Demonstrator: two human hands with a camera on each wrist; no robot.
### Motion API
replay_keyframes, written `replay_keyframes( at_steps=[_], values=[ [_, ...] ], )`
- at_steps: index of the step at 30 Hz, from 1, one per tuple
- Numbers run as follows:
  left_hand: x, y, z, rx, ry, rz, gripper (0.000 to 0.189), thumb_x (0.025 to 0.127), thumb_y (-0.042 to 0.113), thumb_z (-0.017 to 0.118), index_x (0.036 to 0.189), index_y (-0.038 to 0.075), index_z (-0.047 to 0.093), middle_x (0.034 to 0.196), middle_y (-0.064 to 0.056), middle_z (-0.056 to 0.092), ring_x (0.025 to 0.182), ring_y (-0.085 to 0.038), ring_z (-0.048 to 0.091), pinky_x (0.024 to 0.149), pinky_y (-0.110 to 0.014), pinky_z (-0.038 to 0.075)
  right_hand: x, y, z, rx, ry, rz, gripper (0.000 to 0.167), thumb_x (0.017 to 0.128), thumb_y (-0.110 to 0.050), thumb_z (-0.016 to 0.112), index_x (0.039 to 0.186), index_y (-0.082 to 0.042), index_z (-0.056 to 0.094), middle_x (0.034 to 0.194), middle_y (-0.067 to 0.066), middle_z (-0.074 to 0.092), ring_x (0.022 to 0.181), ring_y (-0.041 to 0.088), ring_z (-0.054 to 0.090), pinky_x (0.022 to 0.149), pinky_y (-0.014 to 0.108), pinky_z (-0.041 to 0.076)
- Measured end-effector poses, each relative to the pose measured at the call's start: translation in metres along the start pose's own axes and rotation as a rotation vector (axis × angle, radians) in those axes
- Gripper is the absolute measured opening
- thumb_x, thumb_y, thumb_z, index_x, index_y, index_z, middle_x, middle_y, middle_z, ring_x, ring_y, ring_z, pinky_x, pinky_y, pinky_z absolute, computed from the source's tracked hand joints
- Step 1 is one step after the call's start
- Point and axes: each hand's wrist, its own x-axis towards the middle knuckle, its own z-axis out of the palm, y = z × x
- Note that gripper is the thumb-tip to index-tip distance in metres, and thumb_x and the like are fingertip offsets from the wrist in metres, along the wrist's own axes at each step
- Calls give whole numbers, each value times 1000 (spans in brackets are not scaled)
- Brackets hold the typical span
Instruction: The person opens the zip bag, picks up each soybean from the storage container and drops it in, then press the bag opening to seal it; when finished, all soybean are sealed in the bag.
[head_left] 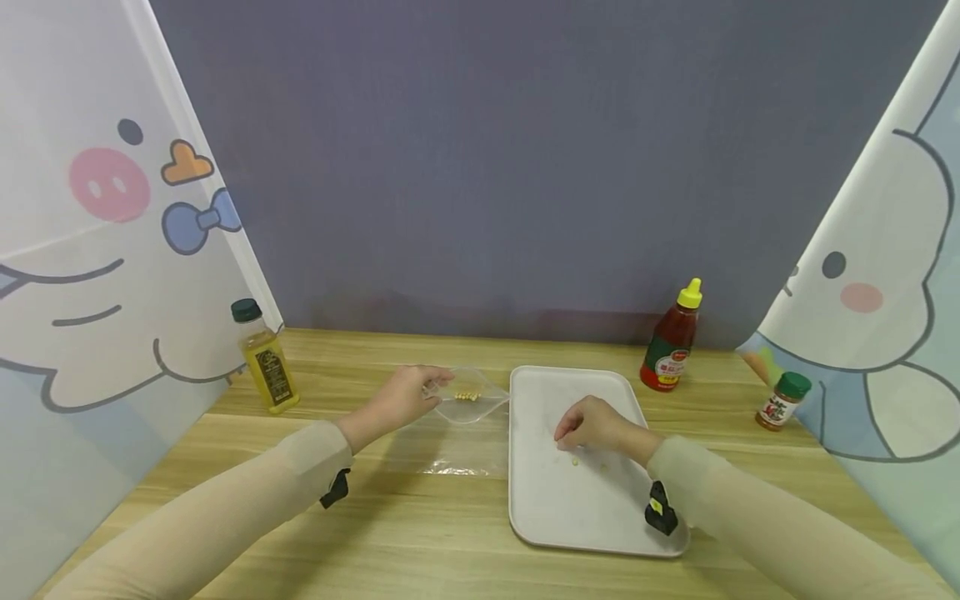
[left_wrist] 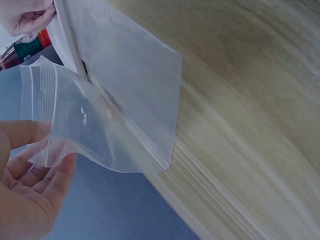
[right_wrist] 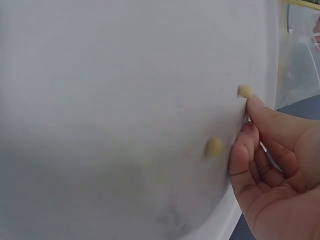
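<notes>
My left hand point(head_left: 408, 396) pinches the zip edge of a clear zip-lock bag point(left_wrist: 75, 120), and the bag's mouth gapes. A small cluster of soybeans point(head_left: 467, 397) shows within the outline of the mouth. Over the pale tray point(head_left: 547, 508), my right hand point(head_left: 592, 423) reaches down with thumb and fingers bent towards each other, a small gap between them. One round yellow soybean point(right_wrist: 244, 91) sits right at the thumb tip in the right wrist view. Another soybean point(right_wrist: 214, 147) lies on the tray beside the fingers.
Beyond the tray stands a red sauce bottle point(head_left: 670, 346) with a yellow cap. A small green-lidded jar point(head_left: 780, 404) is at the right, and an oil bottle point(head_left: 266, 360) at the left. A grey panel point(head_left: 480, 167) closes off the table's back edge.
</notes>
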Motion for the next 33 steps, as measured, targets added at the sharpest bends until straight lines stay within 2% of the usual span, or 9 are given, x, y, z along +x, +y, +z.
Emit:
replay_keyframes(
  at_steps=[5,7,12,16,19,21,23,26,33],
  values=[
    [0,0,-1,0,-5,1,40,83,-2,71,122,2,64,113,-15,69,98,-27,65,87,-38,57,3,0,-4,56,-6,95,6,78,-7,78,80,-6,73,67,-1,65,59,10,55,56,25,50],
    [0,1,-1,1,-4,5,40,83,-2,71,122,2,64,113,-15,69,98,-27,65,87,-38,57,4,-3,-7,88,-3,104,6,79,-5,76,83,-3,72,69,1,66,60,11,57,57,26,51],
    [0,2,-1,10,-5,15,40,83,-2,71,123,1,64,113,-14,70,98,-27,65,87,-39,57,10,-17,-15,171,0,67,13,84,-4,72,94,4,72,78,6,71,66,11,61,67,30,57],
    [1,0,-1,32,-1,34,42,83,-1,71,124,2,63,113,-13,70,98,-27,66,86,-39,57,16,-36,-21,229,23,42,19,86,-10,71,100,4,72,86,10,74,70,12,64,77,39,60],
    [3,-1,-1,47,10,49,43,83,-1,71,124,2,63,113,-13,70,98,-26,66,85,-38,58,22,-52,-22,224,64,18,19,87,-15,72,100,-1,74,85,9,73,70,12,63,74,37,59],
    [3,-1,0,45,12,50,43,83,-1,72,125,2,63,113,-13,70,97,-26,66,84,-38,58,27,-62,-20,231,89,6,17,86,-15,73,98,-3,75,82,6,72,69,11,61,69,31,57],
    [3,-1,0,49,11,45,43,82,-1,72,125,3,63,112,-12,70,96,-25,66,84,-37,58,32,-72,-16,233,98,-18,15,86,-13,73,96,-3,74,79,4,71,67,10,60,64,25,53],
    [3,-1,0,45,6,34,44,82,-1,72,125,3,63,112,-12,71,96,-25,67,85,-37,58,41,-85,-8,245,94,-49,12,85,-8,73,95,0,74,75,3,70,65,9,59,61,22,52],
    [3,-1,-1,26,11,40,43,82,-2,72,124,2,64,111,-14,71,96,-26,67,84,-37,58,54,-111,11,184,85,-54,9,83,-8,74,90,-2,75,80,5,73,70,16,66,68,34,61]
  ],
)
